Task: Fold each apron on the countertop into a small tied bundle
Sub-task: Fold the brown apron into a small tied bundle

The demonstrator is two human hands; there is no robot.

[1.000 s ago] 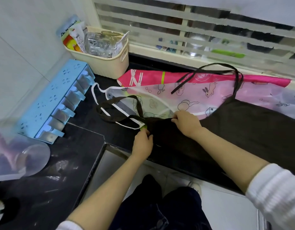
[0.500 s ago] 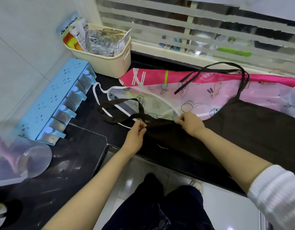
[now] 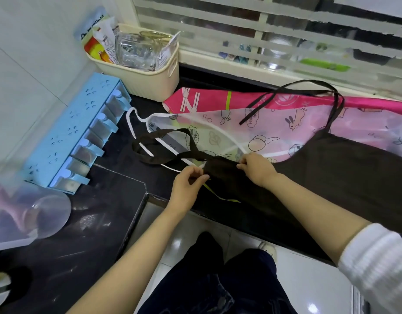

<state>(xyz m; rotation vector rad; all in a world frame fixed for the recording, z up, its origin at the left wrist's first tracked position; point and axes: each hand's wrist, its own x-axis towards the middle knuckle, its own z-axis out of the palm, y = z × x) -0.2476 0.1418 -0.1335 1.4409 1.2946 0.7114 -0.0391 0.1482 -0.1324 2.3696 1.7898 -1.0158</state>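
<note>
Black countertop [image 3: 118, 175], pink apron [image 3: 274, 123] beneath brown apron [image 3: 331, 177], basket [image 3: 150, 85] behind

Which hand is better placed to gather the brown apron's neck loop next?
Left, probably. The left hand pinches the brown apron beside its neck loop; the right hand grips it farther away.

Black stone countertop [image 3: 86, 234] under a slatted window [image 3: 274, 30] — white tiled wall [image 3: 25, 53], glossy floor [image 3: 308, 279].
</note>
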